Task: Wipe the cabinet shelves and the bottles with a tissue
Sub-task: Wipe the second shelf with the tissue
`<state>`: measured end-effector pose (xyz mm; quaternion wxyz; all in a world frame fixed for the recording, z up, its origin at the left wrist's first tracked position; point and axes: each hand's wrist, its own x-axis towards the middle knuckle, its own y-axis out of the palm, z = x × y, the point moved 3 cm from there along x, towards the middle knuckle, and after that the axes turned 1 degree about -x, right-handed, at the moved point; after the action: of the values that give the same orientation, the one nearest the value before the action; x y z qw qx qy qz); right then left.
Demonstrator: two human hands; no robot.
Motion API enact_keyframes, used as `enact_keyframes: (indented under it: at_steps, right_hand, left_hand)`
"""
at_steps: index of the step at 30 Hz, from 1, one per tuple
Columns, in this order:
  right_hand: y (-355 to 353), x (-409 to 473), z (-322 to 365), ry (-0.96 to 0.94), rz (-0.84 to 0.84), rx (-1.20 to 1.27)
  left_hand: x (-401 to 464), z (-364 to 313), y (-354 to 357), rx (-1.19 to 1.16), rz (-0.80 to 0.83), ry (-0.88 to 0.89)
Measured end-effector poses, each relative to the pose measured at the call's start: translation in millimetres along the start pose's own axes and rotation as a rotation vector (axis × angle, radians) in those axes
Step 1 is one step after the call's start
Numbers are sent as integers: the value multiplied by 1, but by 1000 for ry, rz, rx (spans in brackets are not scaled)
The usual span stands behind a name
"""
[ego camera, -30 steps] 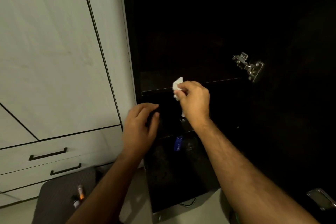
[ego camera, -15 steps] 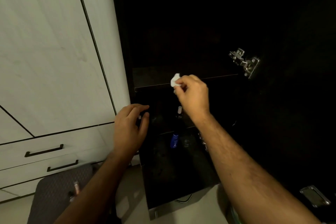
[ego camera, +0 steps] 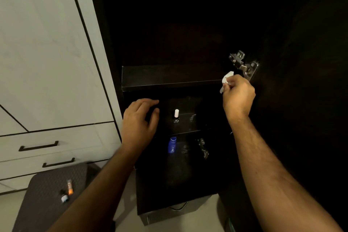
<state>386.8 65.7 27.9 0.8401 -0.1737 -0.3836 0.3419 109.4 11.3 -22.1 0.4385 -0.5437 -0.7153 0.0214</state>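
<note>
Since the frame half a second back, your right hand (ego camera: 238, 96) is travelling along the front edge of the upper shelf (ego camera: 169, 77), from about its middle to its right end, just beside the metal hinge (ego camera: 243, 63). Your left hand (ego camera: 140, 118) is keeping roughly the same station in front of the middle shelf (ego camera: 185, 118).

Head view, the only one: you are pinching a crumpled white tissue (ego camera: 227, 79) between the fingertips of your right hand, and the tissue is touching or nearly touching the shelf's right front corner; contact cannot be confirmed in the dark. Your left hand is hovering open with loosely curved fingers, holding nothing. A small white-capped bottle (ego camera: 176, 116) is standing upright on the middle shelf, just right of that hand. A blue bottle (ego camera: 172, 145) is standing on the shelf below. Two small bottles (ego camera: 66, 192) are lying on the grey stool (ego camera: 47, 194) at lower left.

Progress, as a judgement: you are finishing a pass along the upper shelf edge. Neither cabinet bottle is being handled now, and the lower shelves are looking smudged, so most of the task probably remains.
</note>
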Motion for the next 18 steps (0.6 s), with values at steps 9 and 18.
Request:
enact_keyframes:
  at_steps: [9,18]
  right_hand:
    - [42,-70,-17,7,259,125]
    - [39,-63,0,-11,170,433]
  left_hand:
    - [-29,2,17,50,29,-96]
    - [-36,6,16,59,31,-123]
